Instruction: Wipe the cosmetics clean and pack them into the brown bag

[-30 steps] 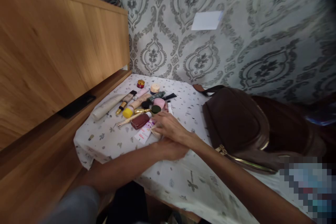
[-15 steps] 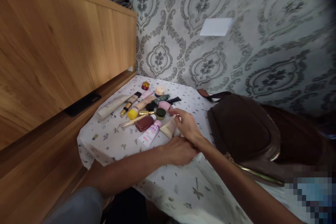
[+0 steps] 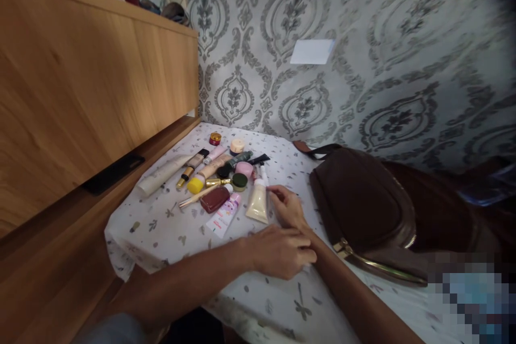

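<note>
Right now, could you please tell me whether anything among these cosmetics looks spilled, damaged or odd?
Nothing stands out as spilled or damaged. The beige tube beside the right hand lies at a different angle from the maroon bottle, but that seems ordinary, and I see no puddle on the patterned cloth.

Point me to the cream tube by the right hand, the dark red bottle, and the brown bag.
Cream tube [image 3: 257, 205]: head view, middle of the tube's body.
Red bottle [image 3: 215, 200]: head view, middle of the bottle's side.
Bag [image 3: 358, 193]: head view, front panel.
</note>
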### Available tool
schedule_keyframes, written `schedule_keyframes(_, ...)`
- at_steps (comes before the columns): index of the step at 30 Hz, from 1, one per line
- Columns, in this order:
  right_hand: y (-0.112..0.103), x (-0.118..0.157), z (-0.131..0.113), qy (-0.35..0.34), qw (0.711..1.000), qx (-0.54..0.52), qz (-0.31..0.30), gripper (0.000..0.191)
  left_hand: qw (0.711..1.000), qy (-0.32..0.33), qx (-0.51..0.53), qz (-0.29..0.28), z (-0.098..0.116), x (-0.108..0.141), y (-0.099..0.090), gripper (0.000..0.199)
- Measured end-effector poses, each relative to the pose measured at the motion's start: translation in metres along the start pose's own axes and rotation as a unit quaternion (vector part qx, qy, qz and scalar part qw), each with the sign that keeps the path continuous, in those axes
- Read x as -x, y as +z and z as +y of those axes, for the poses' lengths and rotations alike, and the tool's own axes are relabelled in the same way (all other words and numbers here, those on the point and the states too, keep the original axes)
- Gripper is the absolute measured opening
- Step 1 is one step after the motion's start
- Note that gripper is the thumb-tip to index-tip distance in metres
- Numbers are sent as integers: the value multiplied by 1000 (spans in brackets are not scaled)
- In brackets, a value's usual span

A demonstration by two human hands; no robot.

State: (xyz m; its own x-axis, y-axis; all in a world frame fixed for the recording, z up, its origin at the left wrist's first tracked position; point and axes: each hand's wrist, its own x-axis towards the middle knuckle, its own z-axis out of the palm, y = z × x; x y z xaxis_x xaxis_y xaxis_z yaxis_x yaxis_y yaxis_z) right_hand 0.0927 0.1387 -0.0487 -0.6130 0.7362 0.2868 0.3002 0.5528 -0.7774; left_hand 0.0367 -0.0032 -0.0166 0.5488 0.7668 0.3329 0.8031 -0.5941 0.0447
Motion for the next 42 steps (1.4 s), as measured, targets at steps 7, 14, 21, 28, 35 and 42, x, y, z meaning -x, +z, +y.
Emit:
schedule_keyframes(7,-1,3,2,12,998,-61,-14,32,1000,-6,-8,22,0,1,-1,13)
schedule_keyframes(14,-13,4,5,23,983,-183,-1,28,993,-95,46,43,-8,6,-10,7)
schedule_keyframes(21,-12,8,5,9,982,-185,-44,34,981,-165,67,72,-16,7,-7,9)
schedule_keyframes(28,-10,4,9,4,976,-209,-56,35,977,-211,5,34,-17,9,-9,9)
schedule_keyframes(35,-6,1,8,40,974,-220,-24,34,968,-250,-14,11,-21,13,-21,12)
schedule_keyframes(42,-7,-1,8,40,974,-220,-27,33,963,-254,18,85,-20,11,-21,10)
